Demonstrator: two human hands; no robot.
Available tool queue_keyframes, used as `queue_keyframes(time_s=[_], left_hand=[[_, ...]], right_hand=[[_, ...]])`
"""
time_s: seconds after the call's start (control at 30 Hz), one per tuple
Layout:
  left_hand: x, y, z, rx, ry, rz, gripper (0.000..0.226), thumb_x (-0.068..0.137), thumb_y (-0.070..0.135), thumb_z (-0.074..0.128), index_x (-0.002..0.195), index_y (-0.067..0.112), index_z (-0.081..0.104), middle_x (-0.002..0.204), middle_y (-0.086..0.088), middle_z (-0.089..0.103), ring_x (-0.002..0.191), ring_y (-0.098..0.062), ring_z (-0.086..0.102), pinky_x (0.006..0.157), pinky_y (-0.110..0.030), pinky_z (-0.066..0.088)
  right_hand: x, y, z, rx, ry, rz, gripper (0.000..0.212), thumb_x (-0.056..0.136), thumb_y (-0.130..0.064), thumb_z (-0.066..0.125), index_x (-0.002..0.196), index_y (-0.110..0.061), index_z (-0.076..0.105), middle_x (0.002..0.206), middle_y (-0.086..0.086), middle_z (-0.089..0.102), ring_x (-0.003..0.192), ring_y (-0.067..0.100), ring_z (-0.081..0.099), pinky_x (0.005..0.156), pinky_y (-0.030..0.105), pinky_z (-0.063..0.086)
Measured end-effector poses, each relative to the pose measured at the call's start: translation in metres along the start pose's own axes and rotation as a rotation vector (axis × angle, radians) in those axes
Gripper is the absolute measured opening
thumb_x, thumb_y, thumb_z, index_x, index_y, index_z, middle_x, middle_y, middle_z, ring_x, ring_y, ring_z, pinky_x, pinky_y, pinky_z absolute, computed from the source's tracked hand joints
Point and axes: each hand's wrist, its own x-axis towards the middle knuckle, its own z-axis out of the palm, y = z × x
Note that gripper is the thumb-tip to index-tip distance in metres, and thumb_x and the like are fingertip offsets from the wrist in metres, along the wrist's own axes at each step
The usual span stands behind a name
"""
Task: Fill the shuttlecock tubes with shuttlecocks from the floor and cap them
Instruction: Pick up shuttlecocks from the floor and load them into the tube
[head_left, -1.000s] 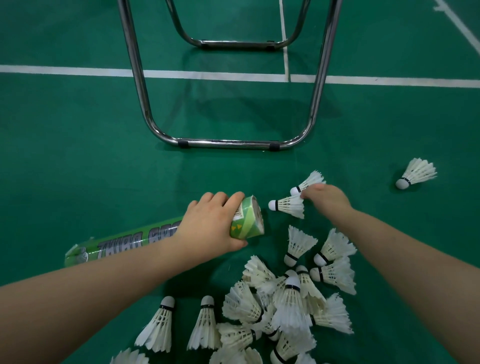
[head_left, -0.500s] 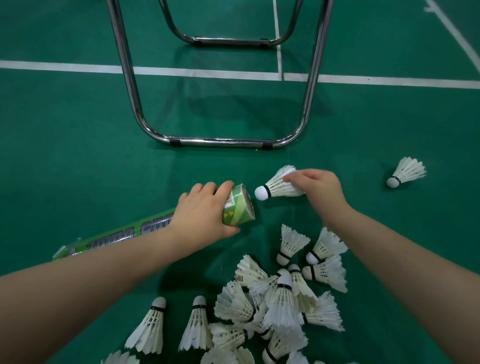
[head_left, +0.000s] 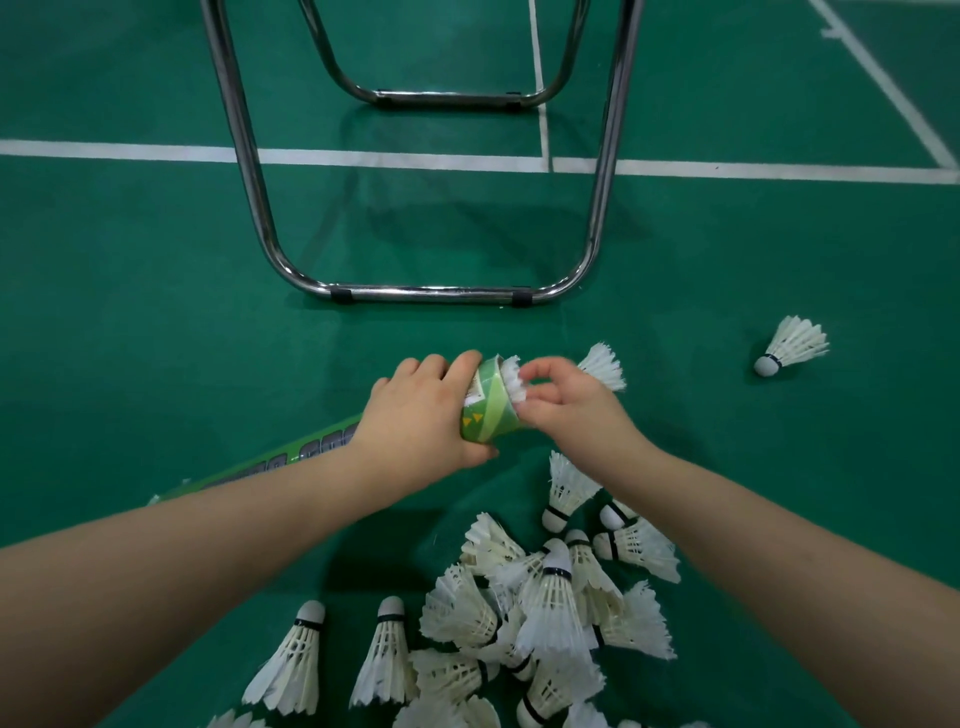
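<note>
Head view, frame centre: left hand (head_left: 421, 415) wrapped around the green cardboard shuttlecock tube (head_left: 488, 402) at its mouth, right hand (head_left: 563, 402) pinching a white feather shuttlecock (head_left: 511, 382) partway in; light, crushable feathers, better held by the cork.

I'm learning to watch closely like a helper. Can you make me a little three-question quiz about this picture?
1. True or false: the left hand holds the green tube.
2. What is the right hand pushing into the tube's open end? A) a cap B) a shuttlecock C) a ball
3. Fill in: one lone shuttlecock lies far to the ____ of the pile.

Key: 1 true; 2 B; 3 right.
</note>
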Motion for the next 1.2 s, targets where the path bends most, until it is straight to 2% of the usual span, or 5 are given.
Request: queue_keyframes(time_s=[0.17, 0.4, 0.67, 1.0, 1.2], left_hand=[[0.004, 0.013, -0.001, 0.013, -0.012, 0.076, 0.086, 0.071, 0.062, 0.063, 0.14, 0.029, 0.023, 0.122, 0.001, 0.048, 0.111, -0.021, 0.044, 0.092, -0.036, 0.041], [0.011, 0.04, 0.006, 0.067, -0.025, 0.147, 0.089, 0.076, 0.062, 0.06, 0.145, 0.027, 0.014, 0.13, -0.001, 0.042, 0.12, -0.023, 0.038, 0.098, -0.04, 0.037], [0.035, 0.055, 0.016, 0.036, -0.035, 0.059, 0.084, 0.074, 0.056, 0.065, 0.14, 0.027, 0.021, 0.125, -0.004, 0.045, 0.116, -0.027, 0.04, 0.094, -0.042, 0.038], [0.046, 0.058, 0.028, 0.072, -0.075, 0.045, 0.084, 0.075, 0.055, 0.065, 0.14, 0.026, 0.021, 0.124, -0.005, 0.045, 0.115, -0.027, 0.041, 0.093, -0.043, 0.038], [0.044, 0.058, 0.03, 0.088, -0.065, 0.027, 0.085, 0.076, 0.055, 0.065, 0.141, 0.026, 0.019, 0.124, -0.005, 0.045, 0.115, -0.027, 0.041, 0.093, -0.043, 0.039]], right_hand=[[0.011, 0.001, -0.019, 0.065, -0.455, 0.152, 0.056, 0.057, 0.0, 0.046, 0.111, -0.001, 0.06, 0.108, 0.021, 0.059, 0.097, 0.03, 0.054, 0.094, 0.043, 0.043], [0.018, -0.003, -0.041, 0.094, -0.719, 0.214, 0.017, 0.072, -0.006, 0.056, 0.089, -0.005, 0.058, 0.09, 0.009, 0.058, 0.083, 0.017, 0.055, 0.081, 0.029, 0.045], [0.074, 0.046, -0.097, -0.222, 0.233, 0.326, 0.023, 0.088, -0.028, 0.053, 0.069, -0.017, 0.062, 0.071, 0.004, 0.06, 0.078, 0.02, 0.06, 0.07, 0.026, 0.044], [0.093, 0.074, -0.076, -0.168, 0.377, 0.28, 0.03, 0.093, -0.023, 0.051, 0.109, -0.004, 0.067, 0.115, 0.019, 0.064, 0.107, 0.035, 0.058, 0.092, 0.038, 0.046], [0.064, 0.056, -0.093, -0.017, 0.614, -0.013, 0.021, 0.085, -0.01, 0.056, 0.095, -0.016, 0.073, 0.075, -0.005, 0.066, 0.046, 0.003, 0.047, 0.042, 0.01, 0.035]])
